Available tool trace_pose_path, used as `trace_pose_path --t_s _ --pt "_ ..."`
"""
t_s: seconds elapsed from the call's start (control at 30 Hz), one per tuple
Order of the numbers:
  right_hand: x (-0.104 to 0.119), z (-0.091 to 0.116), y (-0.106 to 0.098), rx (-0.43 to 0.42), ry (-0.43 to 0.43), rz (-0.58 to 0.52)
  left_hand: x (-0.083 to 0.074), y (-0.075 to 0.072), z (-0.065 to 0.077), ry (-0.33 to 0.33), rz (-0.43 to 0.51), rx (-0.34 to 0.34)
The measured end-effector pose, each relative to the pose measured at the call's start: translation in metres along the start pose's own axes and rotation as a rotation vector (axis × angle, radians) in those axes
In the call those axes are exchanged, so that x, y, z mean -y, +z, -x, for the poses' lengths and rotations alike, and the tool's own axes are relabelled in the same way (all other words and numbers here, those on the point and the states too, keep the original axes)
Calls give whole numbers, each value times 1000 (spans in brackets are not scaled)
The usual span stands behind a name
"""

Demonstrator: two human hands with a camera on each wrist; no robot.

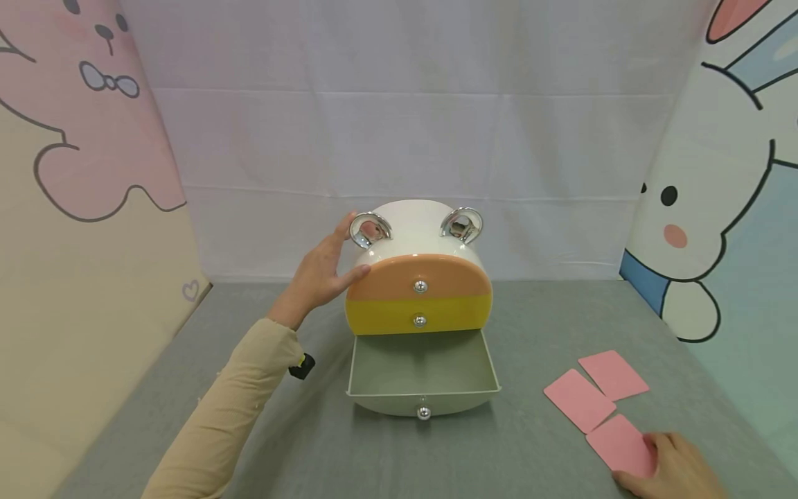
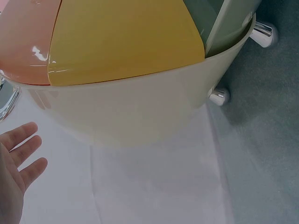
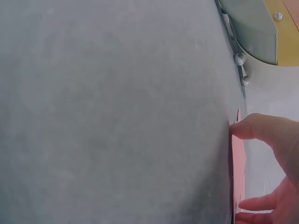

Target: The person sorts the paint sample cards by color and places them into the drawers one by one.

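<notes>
A small rounded white cabinet (image 1: 414,229) with silver ears has an orange drawer (image 1: 386,277), a yellow drawer (image 1: 386,315) and a pale green bottom drawer (image 1: 389,403). The green drawer is pulled out, with nothing visible inside it. My left hand (image 1: 321,274) is at the cabinet's upper left side, fingers extended, thumb by the orange front; the left wrist view shows its fingers (image 2: 30,172) spread. At the lower right, my right hand (image 1: 676,468) holds a pink card (image 1: 620,443) at its edges between thumb and fingers, low over the table.
Two more pink cards, an upper one (image 1: 614,374) and a left one (image 1: 580,400), lie beside the held one on the grey tabletop (image 1: 530,450). A white cloth (image 1: 548,159) hangs behind. Printed panels with cartoon animals stand on both sides.
</notes>
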State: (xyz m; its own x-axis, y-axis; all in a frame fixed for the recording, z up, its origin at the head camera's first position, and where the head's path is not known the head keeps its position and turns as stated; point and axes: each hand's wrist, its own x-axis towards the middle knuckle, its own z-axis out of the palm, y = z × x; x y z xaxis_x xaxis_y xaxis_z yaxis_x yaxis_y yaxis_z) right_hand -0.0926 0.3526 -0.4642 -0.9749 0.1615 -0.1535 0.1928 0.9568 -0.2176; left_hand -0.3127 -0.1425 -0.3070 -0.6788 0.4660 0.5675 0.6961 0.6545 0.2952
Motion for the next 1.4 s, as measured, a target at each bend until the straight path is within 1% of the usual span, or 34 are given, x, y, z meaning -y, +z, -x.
trace_pose_path --t_s 0.07,0.17,0.37,0.5,0.6,0.63,0.7,0.77,0.83,0.87,0.93,1.0,1.13,1.3,1.4 --pt "-1 -1 0 43 25 -3 0 0 0 1 -2 2" --pt "0 0 0 55 36 -15 -1 0 0 0 -2 5" --pt "3 4 -3 32 32 -35 0 0 0 0 -9 5" --pt "6 5 -7 44 42 -46 1 1 0 3 -8 4" --pt "8 5 -11 4 19 -58 1 1 0 -1 -8 2" --pt "8 6 -13 -37 -5 -65 1 1 0 -2 -10 2" --pt "9 7 -15 -157 -79 -79 0 0 0 -3 -15 2" --pt "12 9 -19 -253 -150 -90 0 0 0 -3 -18 2" --pt "17 10 -25 -320 -191 -95 0 0 0 -2 -20 2" --pt "21 11 -27 -345 -212 -100 -1 0 0 -3 -19 3" --pt "30 9 -34 -353 -246 -99 0 0 0 -3 -19 3" --pt "42 5 -40 -401 -306 -92 0 0 1 -5 -23 4" --pt "66 -4 -51 -482 -464 -77 -1 -1 1 -12 -28 9" --pt "94 -16 -68 -423 -604 -90 -4 -3 1 -23 -24 15" --pt "110 -23 -73 -392 -680 -106 -5 -3 2 -26 -28 21"
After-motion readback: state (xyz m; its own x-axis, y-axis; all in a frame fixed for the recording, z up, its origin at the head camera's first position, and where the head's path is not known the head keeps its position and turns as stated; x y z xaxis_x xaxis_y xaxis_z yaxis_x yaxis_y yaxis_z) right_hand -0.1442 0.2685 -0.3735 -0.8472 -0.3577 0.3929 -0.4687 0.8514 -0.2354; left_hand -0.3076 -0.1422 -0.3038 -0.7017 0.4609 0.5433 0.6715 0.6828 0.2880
